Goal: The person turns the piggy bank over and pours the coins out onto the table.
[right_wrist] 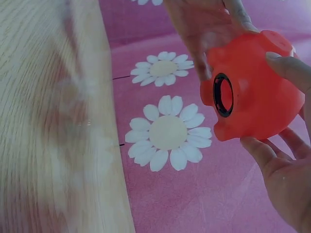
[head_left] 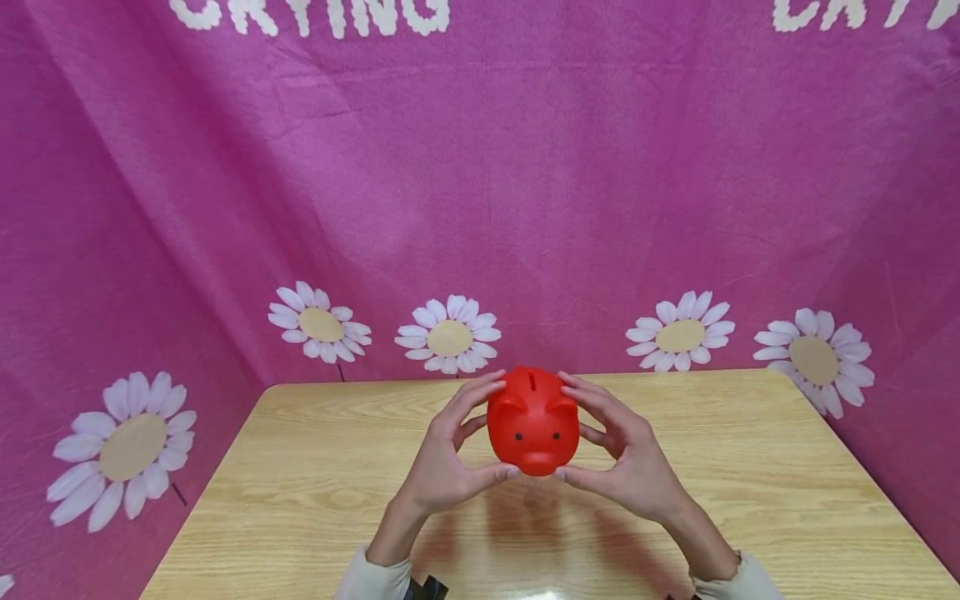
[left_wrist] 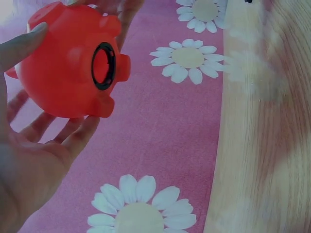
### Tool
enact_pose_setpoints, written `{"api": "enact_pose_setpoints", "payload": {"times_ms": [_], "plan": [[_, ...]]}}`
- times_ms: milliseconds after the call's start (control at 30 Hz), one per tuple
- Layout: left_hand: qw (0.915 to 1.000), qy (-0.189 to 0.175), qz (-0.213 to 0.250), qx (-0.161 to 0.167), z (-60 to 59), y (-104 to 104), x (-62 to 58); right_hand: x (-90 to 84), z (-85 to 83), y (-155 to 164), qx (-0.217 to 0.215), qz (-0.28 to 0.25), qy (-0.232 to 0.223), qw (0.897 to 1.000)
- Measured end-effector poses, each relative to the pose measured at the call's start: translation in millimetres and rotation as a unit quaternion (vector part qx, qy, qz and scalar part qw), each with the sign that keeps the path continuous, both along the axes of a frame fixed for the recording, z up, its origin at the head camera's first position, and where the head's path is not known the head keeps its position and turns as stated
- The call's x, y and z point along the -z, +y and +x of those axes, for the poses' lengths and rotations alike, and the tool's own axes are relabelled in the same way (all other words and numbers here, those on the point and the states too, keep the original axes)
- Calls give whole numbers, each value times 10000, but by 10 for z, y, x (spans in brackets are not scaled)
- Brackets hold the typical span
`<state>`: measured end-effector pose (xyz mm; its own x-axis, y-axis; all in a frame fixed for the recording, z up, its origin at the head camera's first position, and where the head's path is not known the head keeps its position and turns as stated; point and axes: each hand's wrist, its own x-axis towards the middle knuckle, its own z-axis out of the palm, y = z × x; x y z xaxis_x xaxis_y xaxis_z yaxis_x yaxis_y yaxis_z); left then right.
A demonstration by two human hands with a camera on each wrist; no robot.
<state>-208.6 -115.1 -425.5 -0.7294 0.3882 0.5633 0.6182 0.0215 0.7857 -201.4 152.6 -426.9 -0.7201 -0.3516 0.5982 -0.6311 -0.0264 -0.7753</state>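
A red piggy bank is held up above the table between both hands, its snout toward the head camera and a coin slot on top. My left hand grips its left side, thumb low near the snout and fingers round the side. On the other side my right hand grips it the same way. From the left wrist view, the piggy bank shows its stubby feet and a round black-rimmed opening in the belly. The right wrist view shows the same opening on the piggy bank, with red visible through the ring.
A light wooden table lies below, with shadows of the hands on it. Pink-purple cloth printed with white daisies and lettering hangs behind the table and along both sides.
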Motion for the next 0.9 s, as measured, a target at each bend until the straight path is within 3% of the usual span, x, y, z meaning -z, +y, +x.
{"api": "enact_pose_setpoints", "payload": {"times_ms": [200, 500, 600, 733, 833, 900], "plan": [[9991, -420, -79, -16, 1, 14, 8, 35, -20, 18, 143, 236, -237, 9993], [9969, -766, 159, 38, 3, 41, 18, 56, -33, 15, -203, 139, -920, 9955], [9988, -415, 205, 168, -6, 12, 17, 45, -14, 20, -185, 200, -836, 9961], [9984, 374, 245, 360, -23, -37, 7, 29, -12, 28, -308, 243, -275, 9988], [9968, 654, 184, 421, -33, -46, 4, 20, -19, 28, -361, 146, 75, 9992], [9969, 654, 146, 410, -34, -44, 7, 12, -22, 31, -321, 125, 161, 9993]]}}
